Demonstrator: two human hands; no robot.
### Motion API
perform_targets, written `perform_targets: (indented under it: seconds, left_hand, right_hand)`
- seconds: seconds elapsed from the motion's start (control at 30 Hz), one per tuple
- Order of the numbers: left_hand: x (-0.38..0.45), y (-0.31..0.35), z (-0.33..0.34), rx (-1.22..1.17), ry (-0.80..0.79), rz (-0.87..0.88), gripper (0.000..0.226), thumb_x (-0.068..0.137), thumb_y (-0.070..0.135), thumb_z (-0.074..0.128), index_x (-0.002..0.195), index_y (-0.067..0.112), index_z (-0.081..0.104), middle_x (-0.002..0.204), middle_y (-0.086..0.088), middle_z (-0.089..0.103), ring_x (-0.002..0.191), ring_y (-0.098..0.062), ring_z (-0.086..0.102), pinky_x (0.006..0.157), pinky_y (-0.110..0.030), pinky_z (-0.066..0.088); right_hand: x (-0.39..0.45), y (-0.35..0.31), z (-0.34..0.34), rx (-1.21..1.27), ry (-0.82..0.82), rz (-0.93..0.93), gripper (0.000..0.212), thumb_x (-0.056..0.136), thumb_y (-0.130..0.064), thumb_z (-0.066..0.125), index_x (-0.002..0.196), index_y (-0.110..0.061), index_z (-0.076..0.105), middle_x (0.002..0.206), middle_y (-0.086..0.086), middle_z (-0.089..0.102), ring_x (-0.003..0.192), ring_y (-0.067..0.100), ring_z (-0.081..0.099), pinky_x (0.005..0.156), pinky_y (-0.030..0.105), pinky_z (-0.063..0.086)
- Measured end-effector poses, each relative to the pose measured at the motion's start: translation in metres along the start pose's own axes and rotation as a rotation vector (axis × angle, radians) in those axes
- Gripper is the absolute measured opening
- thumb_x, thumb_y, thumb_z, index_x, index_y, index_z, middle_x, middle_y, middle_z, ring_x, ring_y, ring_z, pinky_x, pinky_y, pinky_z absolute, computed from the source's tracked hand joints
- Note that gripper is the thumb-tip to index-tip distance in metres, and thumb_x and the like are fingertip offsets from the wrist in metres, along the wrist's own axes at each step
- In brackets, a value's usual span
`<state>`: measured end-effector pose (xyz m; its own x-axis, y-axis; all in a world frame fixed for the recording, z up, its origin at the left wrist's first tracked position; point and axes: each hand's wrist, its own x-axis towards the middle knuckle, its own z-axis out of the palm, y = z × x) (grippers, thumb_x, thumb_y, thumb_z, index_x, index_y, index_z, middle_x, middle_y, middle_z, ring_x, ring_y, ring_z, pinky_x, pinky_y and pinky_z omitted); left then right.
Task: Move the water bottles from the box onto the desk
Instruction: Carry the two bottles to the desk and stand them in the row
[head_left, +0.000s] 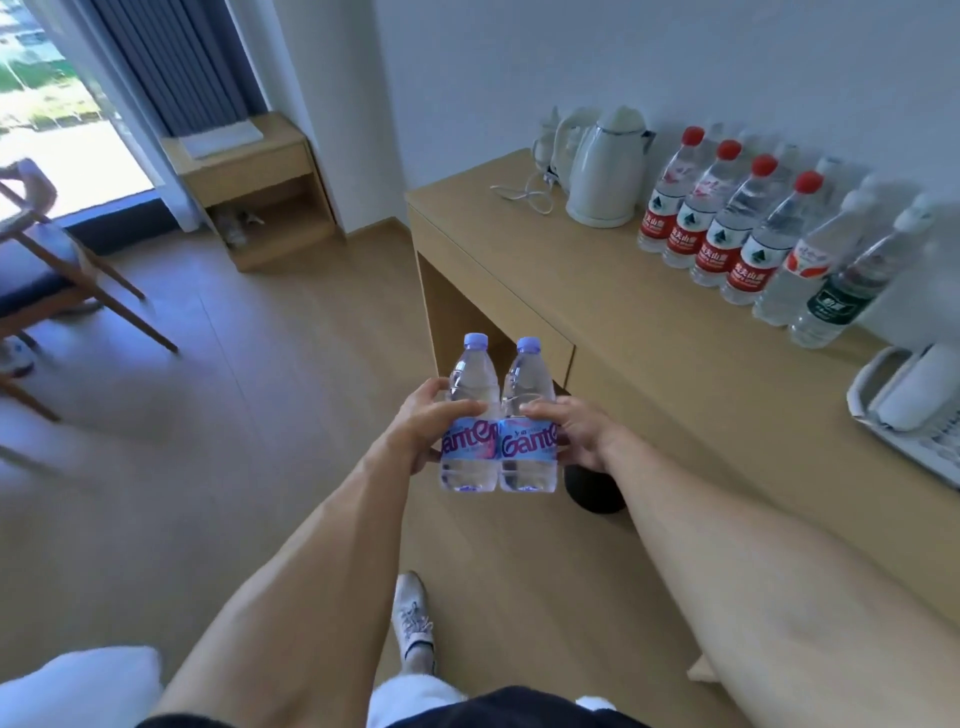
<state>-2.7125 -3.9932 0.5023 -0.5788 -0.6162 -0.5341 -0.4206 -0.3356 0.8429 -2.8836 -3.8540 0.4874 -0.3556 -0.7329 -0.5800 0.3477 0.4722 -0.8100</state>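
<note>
Two clear, lilac-capped bottles (498, 415) — upright, touching — each gripped by curled fingers (457, 408).

Two purple-capped bottles (498, 415), four red-capped bottles (727, 218), two white-capped bottles (831, 265), one kettle (605, 169), one telephone (909, 400).

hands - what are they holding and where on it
The left hand grips one purple-capped bottle, the right hand another, each around its middle at the label.

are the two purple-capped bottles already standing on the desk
No, the left hand and right hand hold both purple-capped clear plastic bottles in the air beside the wooden desk.
</note>
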Motion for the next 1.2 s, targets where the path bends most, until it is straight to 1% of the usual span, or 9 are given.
perform_targets:
  seconds: [0.17,0.27,0.37,0.5,0.7,0.83,1.0,1.1,1.2]
  left_hand:
    - [0.076,0.052,-0.027,0.061,-0.132,0.059,0.039,0.079,0.021,0.081,0.111,0.029,0.061,0.109,-0.009,0.071,0.087,-0.021,0.073,0.072,-0.047,0.063]
    - [0.113,0.091,-0.041,0.11,-0.22,0.086,0.052,0.068,0.027,0.086,0.114,0.024,0.061,0.104,-0.008,0.072,0.078,-0.018,0.074,0.065,-0.039,0.061]
    - [0.15,0.133,-0.048,0.155,-0.3,0.102,0.068,0.052,0.033,0.09,0.114,0.025,0.062,0.099,-0.009,0.075,0.078,-0.022,0.076,0.063,-0.039,0.061]
    - [0.197,0.174,-0.033,0.189,-0.402,0.109,0.071,0.054,0.032,0.089,0.118,0.029,0.058,0.099,-0.015,0.075,0.084,-0.029,0.075,0.077,-0.054,0.062]
    - [0.242,0.214,0.02,0.266,-0.522,0.18,0.055,0.074,0.025,0.085,0.119,0.029,0.056,0.109,-0.012,0.07,0.086,-0.023,0.072,0.062,-0.035,0.058]
    - [0.265,0.232,0.059,0.297,-0.592,0.232,0.051,0.078,0.019,0.083,0.12,0.023,0.054,0.112,-0.017,0.067,0.091,-0.028,0.07,0.065,-0.038,0.058]
    - [0.291,0.248,0.107,0.293,-0.651,0.302,0.054,0.075,0.013,0.086,0.118,0.02,0.055,0.108,-0.016,0.068,0.086,-0.027,0.07,0.067,-0.041,0.059]
    - [0.305,0.252,0.131,0.282,-0.665,0.345,0.065,0.059,0.024,0.09,0.114,0.027,0.055,0.108,-0.013,0.069,0.085,-0.024,0.071,0.061,-0.034,0.056]
    - [0.323,0.255,0.152,0.303,-0.65,0.402,0.075,0.049,0.033,0.09,0.116,0.03,0.056,0.112,-0.01,0.07,0.094,-0.027,0.071,0.068,-0.037,0.057]
  right_hand:
    - [0.054,-0.043,0.009,0.071,0.11,-0.045,0.022,0.09,-0.024,0.07,0.104,-0.01,0.061,0.085,0.011,0.067,0.077,0.024,0.063,0.075,0.039,0.048]
    - [0.079,-0.071,0.015,0.147,0.186,-0.057,0.014,0.091,-0.021,0.068,0.101,-0.011,0.062,0.084,0.01,0.067,0.072,0.021,0.063,0.067,0.034,0.049]
    - [0.099,-0.098,0.014,0.201,0.292,-0.081,0.008,0.09,-0.02,0.068,0.095,-0.014,0.065,0.073,0.004,0.068,0.063,0.015,0.066,0.059,0.028,0.053]
    - [0.111,-0.128,-0.003,0.238,0.387,-0.136,0.014,0.089,-0.023,0.071,0.1,-0.016,0.067,0.076,0.001,0.07,0.066,0.013,0.069,0.06,0.029,0.054]
    - [0.118,-0.156,-0.048,0.252,0.507,-0.202,0.029,0.083,-0.029,0.078,0.107,-0.014,0.07,0.089,0.002,0.076,0.083,0.017,0.072,0.072,0.034,0.056]
    - [0.126,-0.162,-0.085,0.286,0.601,-0.232,0.043,0.082,-0.026,0.08,0.119,-0.008,0.068,0.098,0.005,0.075,0.089,0.021,0.071,0.079,0.039,0.057]
    - [0.135,-0.168,-0.131,0.342,0.744,-0.265,0.068,0.078,-0.018,0.084,0.138,-0.009,0.053,0.127,0.008,0.065,0.105,0.026,0.069,0.075,0.038,0.059]
    - [0.139,-0.169,-0.152,0.333,0.828,-0.316,0.047,0.076,-0.015,0.085,0.117,-0.02,0.064,0.113,0.002,0.072,0.094,0.019,0.072,0.062,0.028,0.055]
    - [0.145,-0.168,-0.169,0.255,0.903,-0.353,0.044,0.072,-0.017,0.088,0.108,-0.028,0.064,0.11,-0.001,0.075,0.093,0.011,0.073,0.076,0.03,0.056]
